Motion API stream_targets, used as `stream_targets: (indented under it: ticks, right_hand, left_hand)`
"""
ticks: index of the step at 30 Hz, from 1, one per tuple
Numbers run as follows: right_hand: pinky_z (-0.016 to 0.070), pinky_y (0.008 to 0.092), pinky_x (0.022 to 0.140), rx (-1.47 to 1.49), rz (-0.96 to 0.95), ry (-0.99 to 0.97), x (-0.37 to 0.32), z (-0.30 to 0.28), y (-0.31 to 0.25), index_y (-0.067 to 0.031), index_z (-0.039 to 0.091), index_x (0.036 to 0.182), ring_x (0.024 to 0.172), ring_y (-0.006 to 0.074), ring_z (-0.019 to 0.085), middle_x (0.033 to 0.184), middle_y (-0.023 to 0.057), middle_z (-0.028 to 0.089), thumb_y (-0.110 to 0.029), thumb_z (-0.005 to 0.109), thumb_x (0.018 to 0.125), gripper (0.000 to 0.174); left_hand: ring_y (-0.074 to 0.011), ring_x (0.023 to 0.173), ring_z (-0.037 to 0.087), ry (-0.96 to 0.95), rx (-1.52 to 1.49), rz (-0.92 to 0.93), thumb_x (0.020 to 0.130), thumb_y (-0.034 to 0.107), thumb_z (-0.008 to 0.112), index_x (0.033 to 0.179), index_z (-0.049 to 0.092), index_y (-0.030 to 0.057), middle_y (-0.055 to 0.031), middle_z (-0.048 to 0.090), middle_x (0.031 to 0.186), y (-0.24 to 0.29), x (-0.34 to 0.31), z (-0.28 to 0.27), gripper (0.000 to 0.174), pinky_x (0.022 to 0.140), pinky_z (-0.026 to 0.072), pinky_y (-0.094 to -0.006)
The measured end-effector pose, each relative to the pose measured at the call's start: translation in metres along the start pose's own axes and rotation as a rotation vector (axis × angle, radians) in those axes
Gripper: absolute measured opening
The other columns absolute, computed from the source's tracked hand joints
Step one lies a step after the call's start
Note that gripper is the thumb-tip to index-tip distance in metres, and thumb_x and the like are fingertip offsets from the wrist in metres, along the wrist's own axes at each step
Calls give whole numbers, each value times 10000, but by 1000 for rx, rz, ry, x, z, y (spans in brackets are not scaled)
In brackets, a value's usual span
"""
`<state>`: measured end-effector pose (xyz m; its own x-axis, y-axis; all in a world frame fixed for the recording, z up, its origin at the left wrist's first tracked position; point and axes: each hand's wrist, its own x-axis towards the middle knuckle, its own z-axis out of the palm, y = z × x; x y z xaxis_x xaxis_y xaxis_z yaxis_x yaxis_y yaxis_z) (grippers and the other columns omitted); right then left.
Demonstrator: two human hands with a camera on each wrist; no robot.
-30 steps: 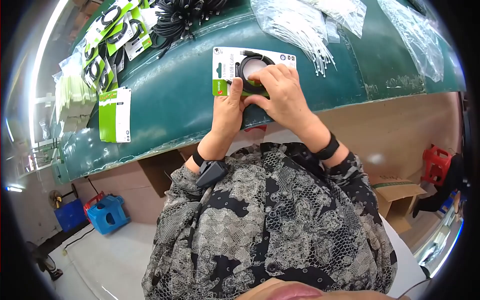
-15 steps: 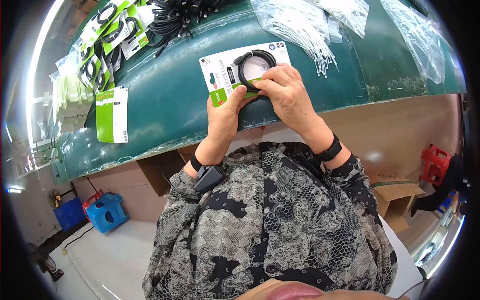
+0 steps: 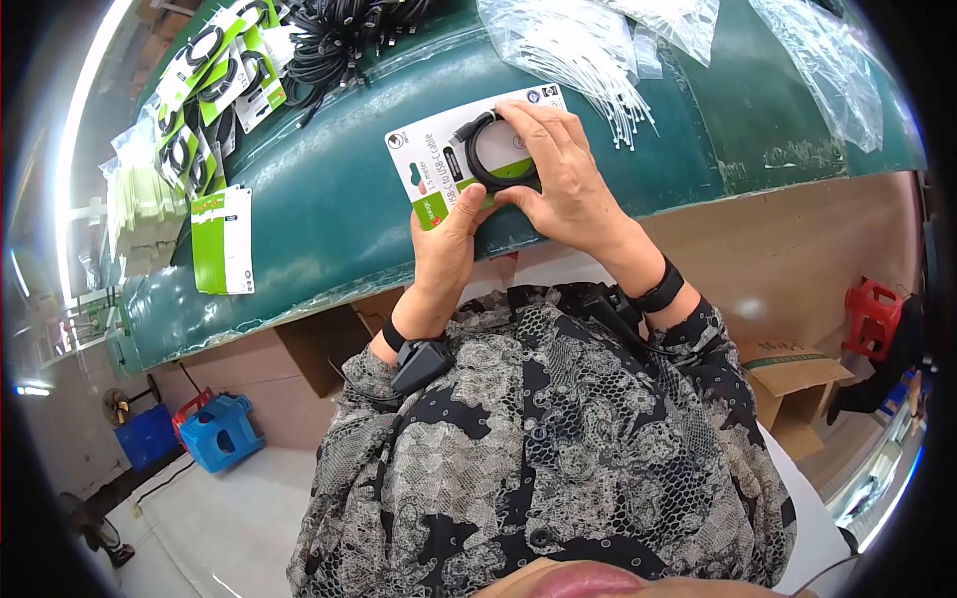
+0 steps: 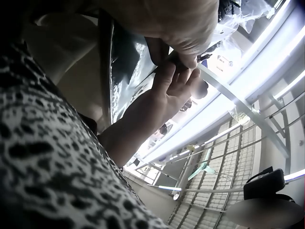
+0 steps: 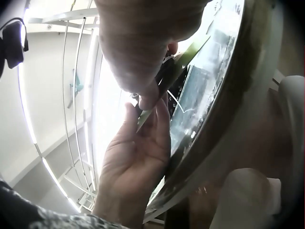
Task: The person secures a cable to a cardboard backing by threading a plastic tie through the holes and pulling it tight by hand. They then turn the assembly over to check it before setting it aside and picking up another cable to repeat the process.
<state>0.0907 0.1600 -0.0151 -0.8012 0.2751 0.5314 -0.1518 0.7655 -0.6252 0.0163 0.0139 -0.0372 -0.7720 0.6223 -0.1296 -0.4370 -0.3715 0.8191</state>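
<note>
A white and green cardboard packaging card [image 3: 427,145], printed "USB-C to USB-C cable", is held tilted over the front of the green table. My left hand [image 3: 444,254] grips its lower left corner, thumb on the front and fingers behind. On the card's face lies a coiled black USB cable [image 3: 472,157]. My right hand [image 3: 570,189] holds the coil, fingers over its top and thumb at its lower edge, hiding the coil's right side. In the right wrist view, the left hand [image 5: 138,152] supports the card [image 5: 188,55], seen edge-on.
Flat cards [image 3: 221,239] lie stacked at the left, beside a taller card stack [image 3: 145,214] and several carded cables [image 3: 204,80]. Loose black cables [image 3: 344,45] are heaped at the back. White cable ties [image 3: 588,75] spill from a plastic bag. The table's front edge [image 3: 299,324] runs below the hands.
The card has shifted left and tilted more. My right fingers moved from inside the coil to its lower edge, then up over its top. My left hand keeps its grip.
</note>
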Motion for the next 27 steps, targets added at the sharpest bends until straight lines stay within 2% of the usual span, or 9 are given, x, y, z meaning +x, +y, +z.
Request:
stream_targets:
  ticks: [7,11,14,19,22,23,26,27]
  right_hand:
    - [382,396,968,-6,-44,-3,-3,-1,4,-56,462,1268,1157,309,445,1281,119,493,-8,755,595,735]
    - [391,403,951,71,-62,33,-5,-4,5,-60,510,1185,1133,324,456,1275,119,498,-10,751,601,633]
    - [391,402,945,-67,-85,-7,-5,-7,5,-64,571,1051,1137,331,459,1280,120,499,-30,755,606,483]
    - [390,402,942,-112,-79,37,-2,-2,-3,-75,607,936,1144,334,451,1302,122,484,-49,750,627,341]
    - [401,378,924,17,-19,164,3,10,-4,-79,615,886,1101,328,484,1217,132,531,-62,742,661,258]
    - [401,378,924,10,-18,160,5,7,2,-79,615,886,1101,328,484,1217,132,531,-62,742,661,258]
    - [426,372,869,-102,32,212,18,-14,33,-73,605,882,996,304,537,1054,120,579,-72,723,701,216]
    - [426,372,869,-109,28,205,21,-23,45,-73,605,882,996,304,537,1054,120,579,-72,723,701,216]
  left_hand:
    - [-162,926,615,-11,26,31,875,13,602,1192,497,1,-85,599,1080,0,-4,2,334,813,544,-310]
    - [-152,886,620,18,110,63,860,3,619,1169,515,-2,-78,612,1043,-2,-4,1,326,785,543,-289]
    - [-142,859,621,32,165,53,851,1,633,1148,531,-3,-71,621,1013,2,-1,2,315,754,541,-271]
    - [-130,838,621,118,179,67,844,18,652,1123,550,9,-58,628,993,5,0,12,297,714,535,-264]
    - [-132,840,625,167,158,88,844,25,655,1126,551,18,-59,629,1003,11,7,7,301,716,537,-273]
    - [-137,846,627,190,134,95,844,31,657,1135,547,23,-60,627,1011,13,10,3,311,722,541,-283]
    - [-148,857,631,235,71,113,845,42,659,1154,538,33,-61,623,1027,24,21,-8,332,734,549,-303]
    - [-153,869,632,231,73,121,847,46,658,1164,531,37,-61,620,1036,28,24,-11,342,742,552,-310]
